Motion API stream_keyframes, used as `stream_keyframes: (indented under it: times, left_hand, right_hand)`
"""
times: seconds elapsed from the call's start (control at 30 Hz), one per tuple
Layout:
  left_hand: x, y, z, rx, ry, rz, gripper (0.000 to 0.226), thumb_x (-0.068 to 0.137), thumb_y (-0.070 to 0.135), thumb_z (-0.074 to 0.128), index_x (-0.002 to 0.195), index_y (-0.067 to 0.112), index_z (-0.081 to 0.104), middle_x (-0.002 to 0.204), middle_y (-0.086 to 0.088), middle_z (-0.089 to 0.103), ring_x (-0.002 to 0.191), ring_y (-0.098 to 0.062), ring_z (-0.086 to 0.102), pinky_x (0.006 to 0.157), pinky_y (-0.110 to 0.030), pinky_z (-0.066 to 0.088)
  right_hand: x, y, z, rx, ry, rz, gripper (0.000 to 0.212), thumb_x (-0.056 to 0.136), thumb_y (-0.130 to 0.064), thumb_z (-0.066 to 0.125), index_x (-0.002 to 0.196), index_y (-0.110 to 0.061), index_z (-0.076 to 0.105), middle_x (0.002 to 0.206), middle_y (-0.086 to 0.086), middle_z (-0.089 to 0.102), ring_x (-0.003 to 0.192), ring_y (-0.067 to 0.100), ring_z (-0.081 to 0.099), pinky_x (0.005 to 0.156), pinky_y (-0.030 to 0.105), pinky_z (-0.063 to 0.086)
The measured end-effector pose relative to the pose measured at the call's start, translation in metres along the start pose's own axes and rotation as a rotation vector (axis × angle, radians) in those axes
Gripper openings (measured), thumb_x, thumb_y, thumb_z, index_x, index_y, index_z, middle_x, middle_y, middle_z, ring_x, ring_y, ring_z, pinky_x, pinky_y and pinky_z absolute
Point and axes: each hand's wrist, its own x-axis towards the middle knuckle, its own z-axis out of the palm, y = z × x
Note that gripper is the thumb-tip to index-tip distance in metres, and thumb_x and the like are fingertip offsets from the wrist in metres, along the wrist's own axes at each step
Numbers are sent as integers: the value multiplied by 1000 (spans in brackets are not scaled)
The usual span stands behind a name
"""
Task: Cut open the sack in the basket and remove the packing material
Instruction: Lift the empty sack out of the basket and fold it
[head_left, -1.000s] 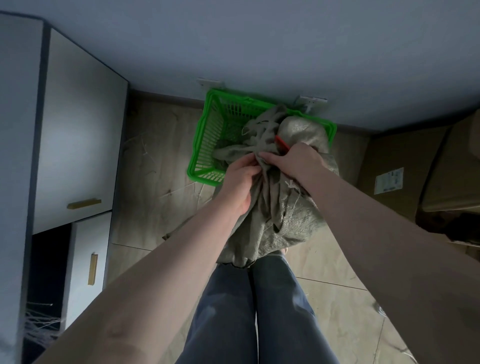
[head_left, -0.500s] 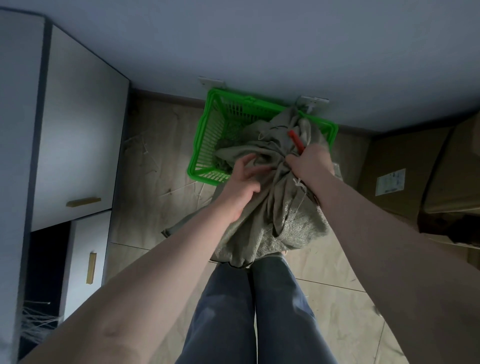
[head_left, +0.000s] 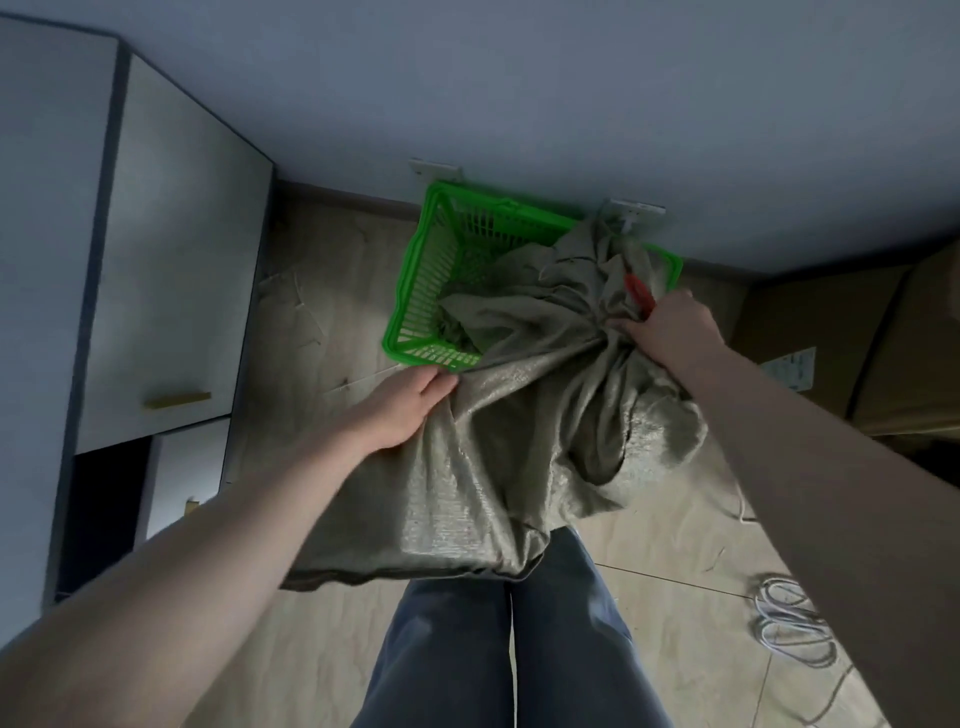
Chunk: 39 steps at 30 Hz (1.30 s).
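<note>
Head view: sack (head_left: 498, 457) soft, limp, light – half out of basket (head_left: 415, 291), draped toward floor. Right grip (head_left: 670, 332) bunches gathered cloth plus red tool (head_left: 636, 291); left grip (head_left: 405, 410) flat on fold – best hold at bunch.

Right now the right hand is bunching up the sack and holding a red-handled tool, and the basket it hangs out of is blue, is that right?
Not quite: the basket is green, not blue, as the head view shows. The rest holds: the right hand bunches the sack and holds a red-handled tool, and the sack hangs out of the basket.
</note>
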Motion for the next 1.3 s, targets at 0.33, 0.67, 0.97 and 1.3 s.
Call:
stream_keyframes:
  times: [0.33,0.67,0.97,1.3]
  left_hand:
    - [-20,62,-70,39,-307,-372,15,97,23,55,93,12,65,85,-1,62,68,-12,56,58,-18,46]
    - [-20,65,-61,-380,-294,-508,27,95,27,57,79,5,62,58,-8,69,48,-14,65,48,-22,53]
    - [39,0,-7,-478,-144,-493,39,83,41,70,106,9,69,108,-11,70,96,-21,68,91,-39,54]
    - [-8,60,30,-347,39,-325,32,99,27,50,118,7,65,118,-12,66,102,-25,63,77,-22,44]
  right_hand:
    - [0,-1,12,-222,-151,-7,86,91,-48,60,147,4,23,139,26,49,125,41,50,98,42,44]
    - [-22,11,36,-63,-112,-133,68,97,-52,43,138,3,37,127,26,58,117,41,57,90,43,45]
    - [-48,20,43,68,28,-257,36,95,-4,38,128,-19,38,90,18,60,89,40,64,65,36,39]
    - [-78,9,29,-85,-47,-631,76,97,-12,37,147,-56,1,129,20,55,105,38,63,89,42,48]
